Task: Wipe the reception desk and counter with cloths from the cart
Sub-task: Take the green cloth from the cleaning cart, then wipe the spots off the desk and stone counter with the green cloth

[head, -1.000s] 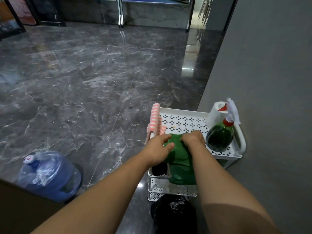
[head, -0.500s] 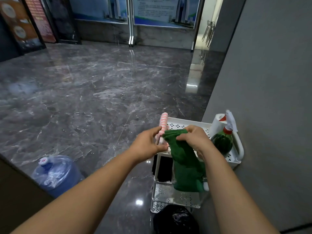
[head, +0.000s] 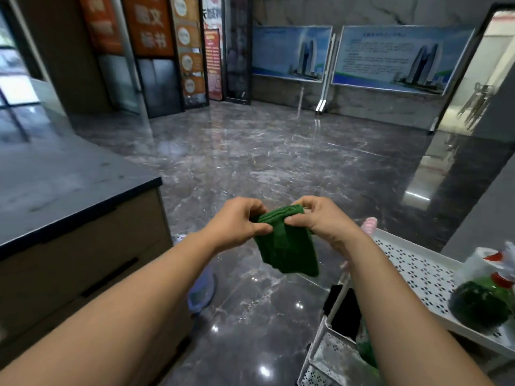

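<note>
A glossy marble floor (head: 278, 162) is seen across the lobby, with the dark counter (head: 69, 185) at the left and the white cart (head: 412, 271) at the right. Between them the folded green cloth (head: 289, 252) is pinched at its top edge in the grip of the left hand (head: 237, 227) and the right hand (head: 323, 221), likely for unfolding.

A glossy dark marble floor (head: 278, 162) mirrors bright spots of light. Two blue posters (head: 289, 52) of towers stand against the stone far wall (head: 362, 9). Orange banners (head: 147, 23) line the left, beside a daylit window (head: 14, 79). A lit doorway (head: 485, 65) opens at the right. A dark-topped, wood-fronted bench (head: 55, 176) sits at the near left.
</note>
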{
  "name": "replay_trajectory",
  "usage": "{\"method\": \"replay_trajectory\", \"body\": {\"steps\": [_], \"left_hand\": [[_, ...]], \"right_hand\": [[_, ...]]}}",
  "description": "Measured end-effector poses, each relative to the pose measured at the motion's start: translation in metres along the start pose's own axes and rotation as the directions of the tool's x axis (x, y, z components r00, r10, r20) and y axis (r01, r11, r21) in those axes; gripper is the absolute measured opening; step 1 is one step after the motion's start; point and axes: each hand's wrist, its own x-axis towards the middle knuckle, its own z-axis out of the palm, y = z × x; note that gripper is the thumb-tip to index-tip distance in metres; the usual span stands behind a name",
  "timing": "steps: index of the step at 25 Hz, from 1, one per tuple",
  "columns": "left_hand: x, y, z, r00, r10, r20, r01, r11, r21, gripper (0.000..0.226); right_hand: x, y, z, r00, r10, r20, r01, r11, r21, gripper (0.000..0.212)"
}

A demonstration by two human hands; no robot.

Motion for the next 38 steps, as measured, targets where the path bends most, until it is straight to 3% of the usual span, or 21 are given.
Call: {"method": "replay_trajectory", "body": {"steps": [5, 10, 16, 21, 31, 38], "left_hand": [[-0.07, -0.036, -0.076, 0.98, -0.145, -0.139, 0.147, 0.989, 0.004, 0.008], [-0.155, -0.071, -0.137, 0.918, -0.298, -0.263, 0.283, 0.954, -0.094, 0.012], [-0.285, -0.113, -0.205, 0.793, -0.526, -0.307, 0.449, 0.846, -0.287, 0.016], [-0.385, -0.148, -0.243, 0.698, -0.629, -0.341, 0.523, 0.774, -0.356, 0.009], [-0.511, -0.219, -0.269, 0.563, -0.766, -0.309, 0.638, 0.641, -0.428, 0.006], [-0.516, -0.274, -0.27, 0.417, -0.817, -0.398, 0.643, 0.575, -0.506, 0.016]], "right_hand": [[0.019, -0.032, 0.084, 0.964, -0.101, 0.246, 0.124, 0.989, -0.078, 0.017], [0.019, -0.066, 0.183, 0.894, -0.169, 0.414, 0.251, 0.956, -0.153, 0.01], [-0.006, -0.097, 0.324, 0.796, -0.178, 0.579, 0.335, 0.926, -0.175, 0.015], [-0.036, -0.102, 0.435, 0.708, -0.15, 0.691, 0.35, 0.923, -0.159, 0.015], [-0.082, -0.083, 0.581, 0.612, -0.053, 0.789, 0.323, 0.928, -0.188, 0.014], [-0.058, -0.058, 0.646, 0.682, -0.021, 0.731, 0.334, 0.898, -0.285, 0.018]]}}
